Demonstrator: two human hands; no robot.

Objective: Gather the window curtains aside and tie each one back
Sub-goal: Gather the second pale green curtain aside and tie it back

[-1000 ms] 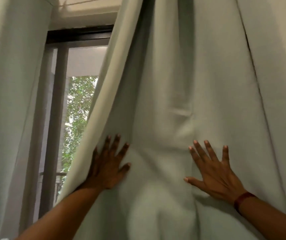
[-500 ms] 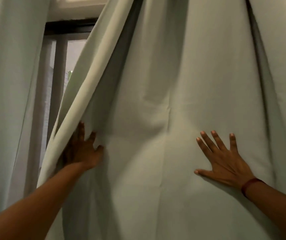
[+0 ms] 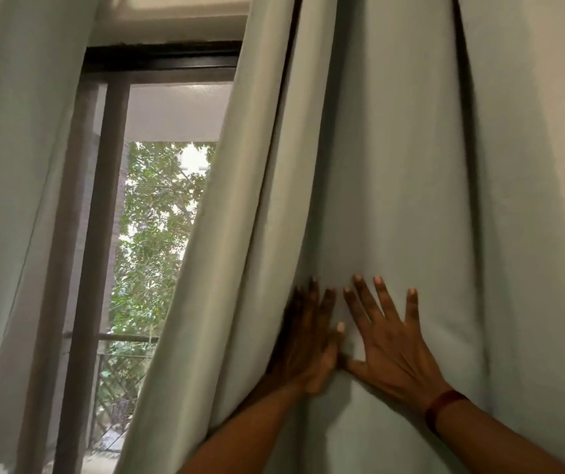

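A pale green left curtain (image 3: 11, 165) is hung beside the uncovered window (image 3: 158, 217). The right curtain (image 3: 411, 148) is bunched in long folds, pressed by the left grip (image 3: 308, 347) and right grip (image 3: 390, 343), set side by side, fingers outstretched.

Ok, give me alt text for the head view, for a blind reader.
A left hand and right hand press open-fingered, side by side, on a pale green curtain. Beside it, a dark-framed window shows leafy trees; a second curtain hangs far left.
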